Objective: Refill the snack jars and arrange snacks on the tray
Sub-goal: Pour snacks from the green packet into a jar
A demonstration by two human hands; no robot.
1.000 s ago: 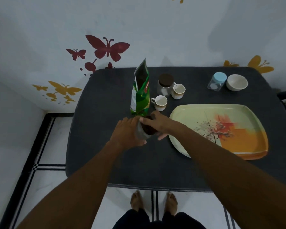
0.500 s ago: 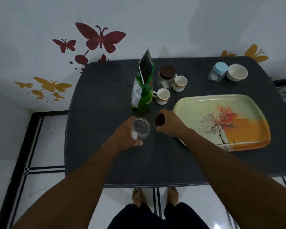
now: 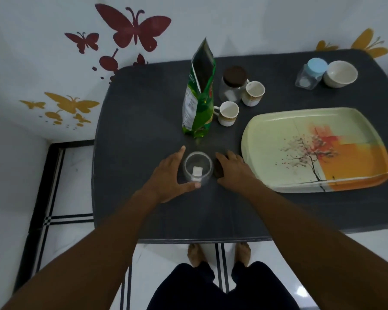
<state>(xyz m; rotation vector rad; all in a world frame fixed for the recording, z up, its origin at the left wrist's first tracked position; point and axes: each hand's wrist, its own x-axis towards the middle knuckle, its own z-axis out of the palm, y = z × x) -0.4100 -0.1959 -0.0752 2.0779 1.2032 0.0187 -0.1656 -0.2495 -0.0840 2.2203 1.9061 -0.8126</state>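
Observation:
An open clear glass jar [image 3: 197, 167] stands on the dark table [image 3: 139, 113], empty but for a white label. My left hand [image 3: 168, 175] cups its left side, thumb at the near base. Just right of it, my right hand [image 3: 233, 168] holds the jar's brown lid [image 3: 218, 170] down at the table surface, mostly covering it. An opened green snack pouch [image 3: 198, 97] stands upright behind the jar. The cream and orange tray [image 3: 267, 135] with a tree print lies to the right with nothing on it.
Behind the pouch are a second jar with a brown lid [image 3: 233, 86] and two small white cups [image 3: 227, 113] [image 3: 254, 92]. A blue-lidded jar [image 3: 310, 72] and a white bowl [image 3: 339, 73] sit at the far right corner. The wall borders the table's back.
My right hand took the brown lid off the jar and carried it to the right, down to the table. My left hand stayed at the jar.

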